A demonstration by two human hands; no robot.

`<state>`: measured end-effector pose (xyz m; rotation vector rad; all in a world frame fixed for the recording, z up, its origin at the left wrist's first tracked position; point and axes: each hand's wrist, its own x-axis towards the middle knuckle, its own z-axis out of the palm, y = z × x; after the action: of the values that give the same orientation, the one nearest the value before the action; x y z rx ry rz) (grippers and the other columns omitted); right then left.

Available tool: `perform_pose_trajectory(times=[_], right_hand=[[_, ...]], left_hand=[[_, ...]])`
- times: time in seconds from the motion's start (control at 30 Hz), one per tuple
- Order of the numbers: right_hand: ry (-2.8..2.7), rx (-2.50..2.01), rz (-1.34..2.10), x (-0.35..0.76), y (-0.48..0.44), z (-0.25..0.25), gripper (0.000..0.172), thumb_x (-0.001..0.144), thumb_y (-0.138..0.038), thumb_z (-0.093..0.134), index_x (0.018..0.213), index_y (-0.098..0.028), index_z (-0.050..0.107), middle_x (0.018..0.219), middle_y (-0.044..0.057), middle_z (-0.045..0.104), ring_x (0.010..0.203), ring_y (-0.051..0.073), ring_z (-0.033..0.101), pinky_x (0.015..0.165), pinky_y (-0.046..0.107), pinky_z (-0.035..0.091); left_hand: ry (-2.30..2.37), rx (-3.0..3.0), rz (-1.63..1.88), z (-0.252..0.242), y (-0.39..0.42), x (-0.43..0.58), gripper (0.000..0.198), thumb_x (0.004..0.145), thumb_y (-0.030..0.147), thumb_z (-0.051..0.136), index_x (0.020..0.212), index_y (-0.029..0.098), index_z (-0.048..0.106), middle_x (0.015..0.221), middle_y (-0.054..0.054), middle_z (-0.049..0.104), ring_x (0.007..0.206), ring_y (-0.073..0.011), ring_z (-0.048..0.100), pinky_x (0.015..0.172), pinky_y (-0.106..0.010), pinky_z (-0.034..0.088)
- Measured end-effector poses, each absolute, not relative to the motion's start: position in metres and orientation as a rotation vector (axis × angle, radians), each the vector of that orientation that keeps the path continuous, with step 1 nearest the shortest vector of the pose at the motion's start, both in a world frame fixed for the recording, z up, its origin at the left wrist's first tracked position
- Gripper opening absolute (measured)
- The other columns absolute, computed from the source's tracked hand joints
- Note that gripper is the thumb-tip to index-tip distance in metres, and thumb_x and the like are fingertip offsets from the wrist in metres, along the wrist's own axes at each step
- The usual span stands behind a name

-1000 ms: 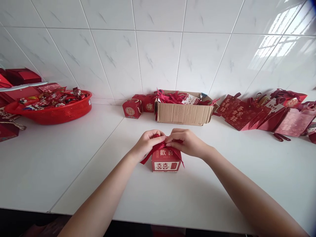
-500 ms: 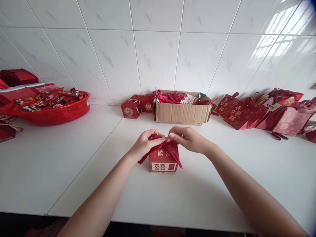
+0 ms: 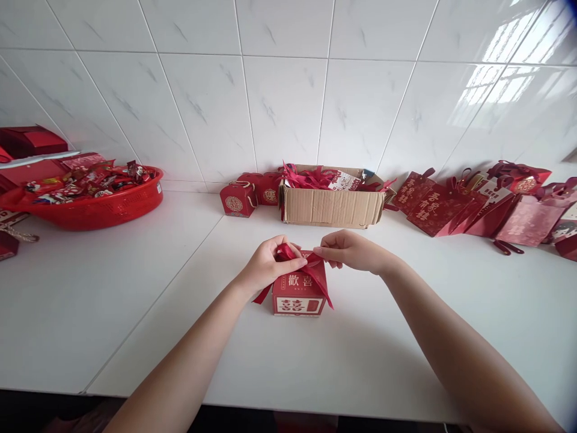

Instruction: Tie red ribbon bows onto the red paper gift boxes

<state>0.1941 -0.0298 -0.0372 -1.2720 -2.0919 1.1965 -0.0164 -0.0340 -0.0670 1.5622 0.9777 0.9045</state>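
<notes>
Red satiny ribbon (image 3: 318, 279) is observed, in the head view, lying across the top of a small red cardboard box with a white front panel (image 3: 297, 305), which stands upright on the smooth white counter (image 3: 279, 367) between the two hands; resting there, it presumably needs no lifting. The left hand (image 3: 265, 264) pinches the ribbon's left loop, thumb laid over the box top, apparently to stop slippage. The right hand (image 3: 354, 251) has its fingertips closed together on the ribbon's right side; the opposed holds seem meant to tension it. Any knot under the left thumb cannot be confirmed. Behind the box, near the white tiled wall (image 3: 288, 108), sits an open brown corrugated carton (image 3: 331, 208) containing red strips. A red plastic basket (image 3: 121, 209) of wrapped sweets at left and red paper gift bags (image 3: 435, 211) at right are evidently placed clear of the hands.
</notes>
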Motion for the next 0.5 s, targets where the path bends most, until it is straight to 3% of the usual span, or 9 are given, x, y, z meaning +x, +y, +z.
perform_pose_trajectory(times=[0.5], right_hand=[[-2.026, -1.222, 1.039, 0.194, -0.020, -0.050, 0.036, 0.077, -0.048, 0.059, 0.058, -0.017, 0.051, 0.056, -0.003, 0.046, 0.054, 0.010, 0.038, 0.050, 0.025, 0.029]], left_hand=[[0.976, 1.603, 0.903, -0.073, -0.026, -0.017, 0.030, 0.065, 0.031, 0.075, 0.070, 0.015, 0.050, 0.105, -0.008, 0.062, 0.087, -0.0192, 0.061, 0.074, -0.031, 0.048]])
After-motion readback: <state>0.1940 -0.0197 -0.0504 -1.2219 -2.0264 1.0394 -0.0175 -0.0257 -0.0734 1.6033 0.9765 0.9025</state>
